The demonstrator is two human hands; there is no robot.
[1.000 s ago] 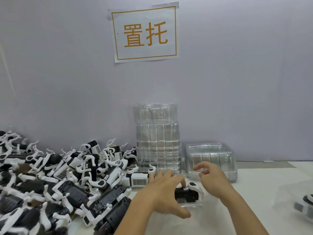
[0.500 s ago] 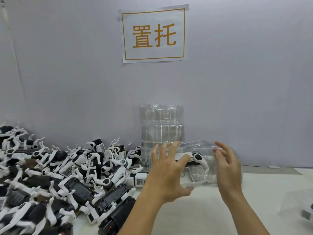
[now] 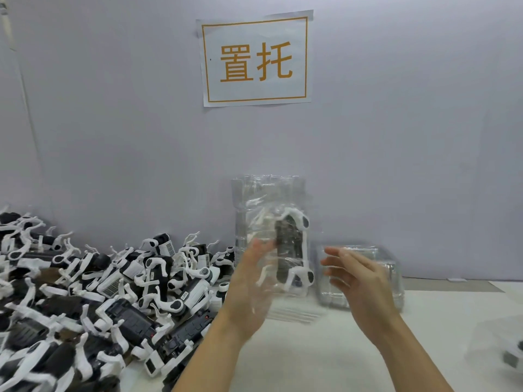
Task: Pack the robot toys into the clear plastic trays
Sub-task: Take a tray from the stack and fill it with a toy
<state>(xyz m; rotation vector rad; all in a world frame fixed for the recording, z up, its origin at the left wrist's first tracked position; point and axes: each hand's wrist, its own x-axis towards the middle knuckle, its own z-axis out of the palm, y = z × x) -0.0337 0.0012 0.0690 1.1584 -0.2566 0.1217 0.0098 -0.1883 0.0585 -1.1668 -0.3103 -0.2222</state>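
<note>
A clear plastic tray [image 3: 261,219] with a black-and-white robot toy [image 3: 291,250] inside is held up on end above the table, in front of the wall. My left hand [image 3: 249,290] grips the tray from its left and lower side, and part of the hand shows through the plastic. To the right of the tray, my right hand [image 3: 360,281] has its fingers spread and holds nothing; motion blur hides whether it touches the tray. A big pile of loose robot toys [image 3: 113,292] covers the table's left side.
A tall stack of empty clear trays [image 3: 268,183] stands against the wall behind the held tray. A lower stack of trays [image 3: 385,258] sits to its right. Another clear tray with a toy [image 3: 506,355] lies at the right edge. A paper sign [image 3: 254,60] hangs above.
The tray with the toy rose from the table and turned from lying flat to standing on end. My right hand has come off its right side, while my left hand keeps hold of it.
</note>
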